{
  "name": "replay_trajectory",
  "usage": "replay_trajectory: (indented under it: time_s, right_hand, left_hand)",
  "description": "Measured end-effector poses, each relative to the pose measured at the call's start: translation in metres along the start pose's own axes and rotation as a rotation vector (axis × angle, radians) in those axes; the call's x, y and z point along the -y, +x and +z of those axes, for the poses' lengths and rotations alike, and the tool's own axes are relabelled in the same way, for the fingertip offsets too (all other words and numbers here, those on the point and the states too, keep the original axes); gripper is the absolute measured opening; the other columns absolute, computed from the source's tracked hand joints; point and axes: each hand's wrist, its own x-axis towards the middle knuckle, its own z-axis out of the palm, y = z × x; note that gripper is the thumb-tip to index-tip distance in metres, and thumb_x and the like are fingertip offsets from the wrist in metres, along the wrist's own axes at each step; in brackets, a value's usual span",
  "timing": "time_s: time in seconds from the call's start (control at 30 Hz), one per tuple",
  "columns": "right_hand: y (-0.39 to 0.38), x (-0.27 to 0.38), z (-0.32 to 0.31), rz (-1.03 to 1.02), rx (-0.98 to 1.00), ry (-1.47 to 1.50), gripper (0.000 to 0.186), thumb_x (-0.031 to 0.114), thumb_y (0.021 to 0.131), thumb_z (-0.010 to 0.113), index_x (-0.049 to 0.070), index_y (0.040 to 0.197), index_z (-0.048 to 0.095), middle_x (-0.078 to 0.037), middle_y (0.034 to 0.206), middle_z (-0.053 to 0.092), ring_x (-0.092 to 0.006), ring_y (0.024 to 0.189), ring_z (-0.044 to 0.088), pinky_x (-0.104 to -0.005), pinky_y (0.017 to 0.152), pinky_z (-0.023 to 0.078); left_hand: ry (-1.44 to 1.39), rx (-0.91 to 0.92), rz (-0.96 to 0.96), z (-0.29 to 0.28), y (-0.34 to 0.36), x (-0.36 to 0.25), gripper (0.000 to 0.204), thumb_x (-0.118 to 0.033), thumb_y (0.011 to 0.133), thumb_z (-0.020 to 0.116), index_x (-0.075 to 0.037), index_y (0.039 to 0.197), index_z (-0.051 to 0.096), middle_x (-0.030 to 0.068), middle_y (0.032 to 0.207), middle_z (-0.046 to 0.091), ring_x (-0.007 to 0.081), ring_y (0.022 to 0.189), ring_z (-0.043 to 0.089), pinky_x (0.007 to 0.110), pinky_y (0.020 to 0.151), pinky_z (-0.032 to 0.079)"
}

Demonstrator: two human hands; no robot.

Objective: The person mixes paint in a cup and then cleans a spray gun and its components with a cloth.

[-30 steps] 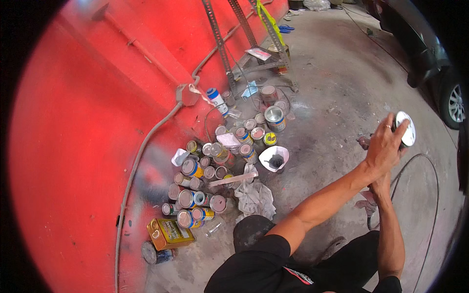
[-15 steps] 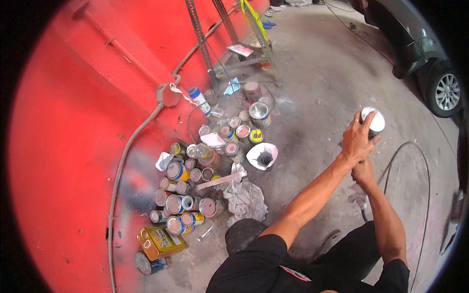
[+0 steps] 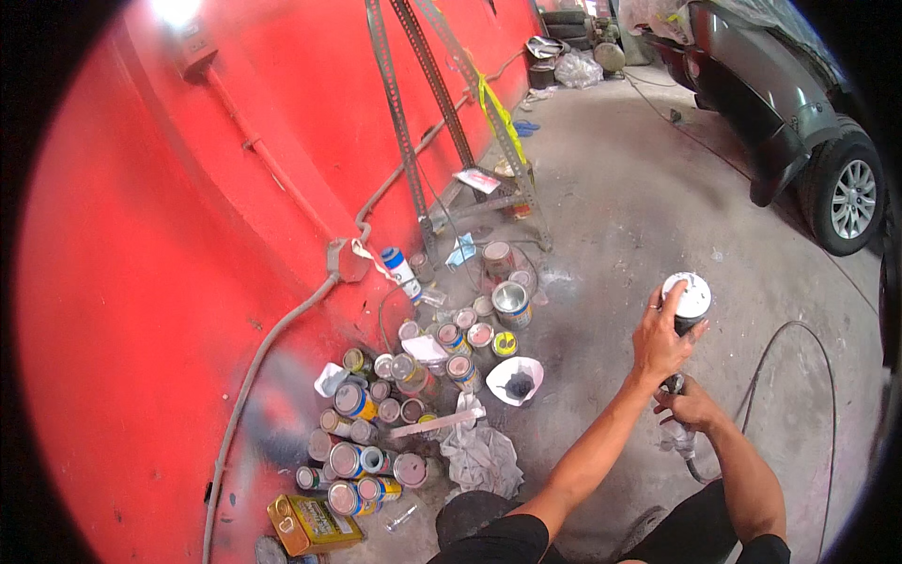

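Observation:
In front of me I hold a paint spray gun (image 3: 673, 383) with a dark cup under a round white lid (image 3: 690, 295). My left hand (image 3: 663, 338) is wrapped around the cup, its fingers reaching up onto the lid's edge. Below it, my right hand (image 3: 693, 404) is closed around the gun's handle. Whitish wrapping (image 3: 676, 436) surrounds the lower end of the handle, where a dark air hose (image 3: 697, 470) joins. The gun's nozzle is mostly hidden by my hands.
Several paint cans (image 3: 411, 374) crowd the floor at left, beside a white bowl with dark paint (image 3: 515, 381), a crumpled rag (image 3: 481, 461) and a yellow rectangular tin (image 3: 315, 526). A metal stand (image 3: 404, 132) leans by the red wall (image 3: 141, 329). A car wheel (image 3: 853, 199) stands far right.
The view has tilted up, bringing in more of the car and far floor. My right hand now shows lower on the handle, apart from my left hand on the cup.

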Motion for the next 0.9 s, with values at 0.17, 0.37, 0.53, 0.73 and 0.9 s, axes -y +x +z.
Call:
replay_trajectory:
  time_s: [0.17,0.37,0.53,0.73,0.9]
  right_hand:
    - [-0.01,0.023,0.017,-0.091,-0.232,-0.127,0.027,0.021,0.09,0.058,-0.003,0.101,0.056,-0.009,0.076,0.058,-0.0184,0.058,0.056,-0.0339,0.051,0.046]
    - [-0.013,0.023,0.028,-0.228,-0.453,-0.197,0.034,0.031,0.093,0.057,-0.001,0.081,0.059,-0.006,0.062,0.054,-0.0159,0.051,0.051,-0.0345,0.046,0.039]
    - [-0.037,0.035,0.036,-0.179,-0.299,-0.145,0.024,0.019,0.094,0.056,-0.005,0.088,0.057,-0.006,0.062,0.054,-0.0177,0.054,0.053,-0.0356,0.053,0.042]
    - [0.004,-0.005,0.015,-0.396,-0.531,-0.338,0.019,0.014,0.091,0.058,-0.005,0.092,0.058,-0.01,0.07,0.06,-0.022,0.064,0.058,-0.0375,0.062,0.045]
    - [-0.035,0.009,0.026,-0.246,-0.426,-0.367,0.025,0.021,0.09,0.059,-0.003,0.098,0.063,-0.016,0.088,0.068,-0.0265,0.081,0.065,-0.0388,0.072,0.047]
  left_hand:
    - [-0.132,-0.036,0.189,0.002,0.019,0.002,0.082,-0.022,0.067,0.084,-0.009,0.134,0.038,0.0186,0.126,0.052,0.0372,0.117,0.051,0.043,0.096,0.043]
    - [-0.287,0.198,0.013,0.004,0.024,0.013,0.089,-0.018,0.066,0.084,-0.01,0.137,0.031,0.022,0.13,0.046,0.0398,0.122,0.046,0.044,0.101,0.039]
    - [-0.236,0.184,0.239,-0.004,0.014,0.004,0.085,-0.013,0.068,0.081,-0.011,0.135,0.029,0.0237,0.133,0.042,0.0414,0.125,0.043,0.043,0.102,0.039]
    - [-0.41,0.25,0.09,0.026,0.019,0.014,0.084,-0.011,0.069,0.081,-0.01,0.134,0.029,0.0233,0.131,0.044,0.0378,0.126,0.044,0.042,0.104,0.035]
    - [-0.266,0.134,0.137,0.029,-0.013,0.027,0.083,-0.015,0.073,0.079,-0.008,0.136,0.026,0.022,0.132,0.044,0.0353,0.124,0.046,0.041,0.103,0.037]
